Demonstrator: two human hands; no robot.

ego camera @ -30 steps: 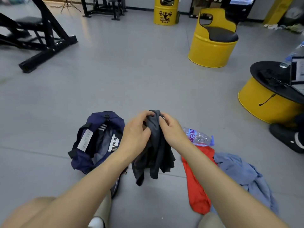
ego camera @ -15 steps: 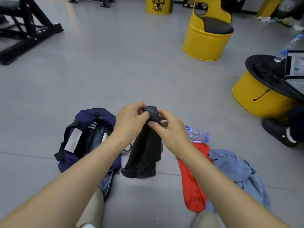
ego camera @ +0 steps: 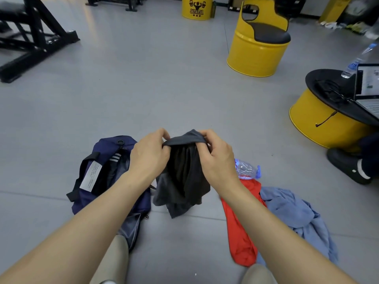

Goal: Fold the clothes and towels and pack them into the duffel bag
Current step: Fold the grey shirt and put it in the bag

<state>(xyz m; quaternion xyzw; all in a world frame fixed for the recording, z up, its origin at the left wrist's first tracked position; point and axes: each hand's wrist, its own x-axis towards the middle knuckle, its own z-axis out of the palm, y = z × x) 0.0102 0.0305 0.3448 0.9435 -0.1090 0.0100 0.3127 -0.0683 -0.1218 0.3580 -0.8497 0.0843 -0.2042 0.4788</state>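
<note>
A dark grey garment [ego camera: 182,179] hangs in front of me above the floor. My left hand [ego camera: 148,152] and my right hand [ego camera: 217,158] each pinch its top edge, a short stretch of cloth taut between them. The navy duffel bag [ego camera: 98,173] lies open on the floor to the left, partly behind my left forearm. A red garment [ego camera: 240,232] and a crumpled light blue shirt [ego camera: 295,218] lie on the floor to the right, under my right forearm.
A plastic water bottle [ego camera: 247,169] lies behind the red garment. A yellow barrel seat [ego camera: 258,39] and a yellow barrel table [ego camera: 328,119] with a laptop stand to the right. A person's black shoe [ego camera: 348,167] is beside it. Black gym equipment [ego camera: 30,37] is at far left.
My hands have drawn apart along the garment's top edge, spreading it between them. The garment's lower part has shifted and hangs wider.
</note>
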